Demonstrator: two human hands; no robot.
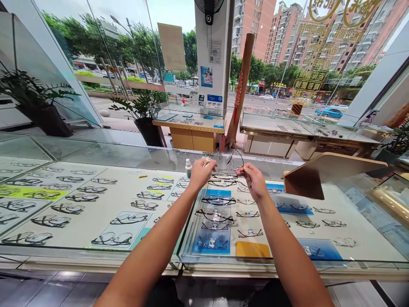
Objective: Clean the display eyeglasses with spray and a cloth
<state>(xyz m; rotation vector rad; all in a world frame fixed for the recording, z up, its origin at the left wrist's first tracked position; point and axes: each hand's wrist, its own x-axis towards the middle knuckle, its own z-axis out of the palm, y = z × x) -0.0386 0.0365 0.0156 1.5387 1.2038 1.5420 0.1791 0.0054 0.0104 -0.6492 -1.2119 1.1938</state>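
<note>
Above the glass counter, my right hand (254, 181) pinches a pair of thin-framed eyeglasses (237, 160) near one side. The frame is held up off the glass, its lenses toward my left hand. My left hand (202, 171) is closed, thumb and fingers pressed together, a short gap left of the eyeglasses. Something small and pale shows at its fingertips, too little to name. Just left of that hand a small white bottle (188, 169) stands upright on the counter.
Under the glass counter top (128, 245) lie rows of eyeglasses (219, 199), some on blue cards. A brown angled stand (319, 179) rises on the right. Behind the counter are a potted plant (150, 128), a wooden post (243, 76) and more display cases (193, 137) by the windows.
</note>
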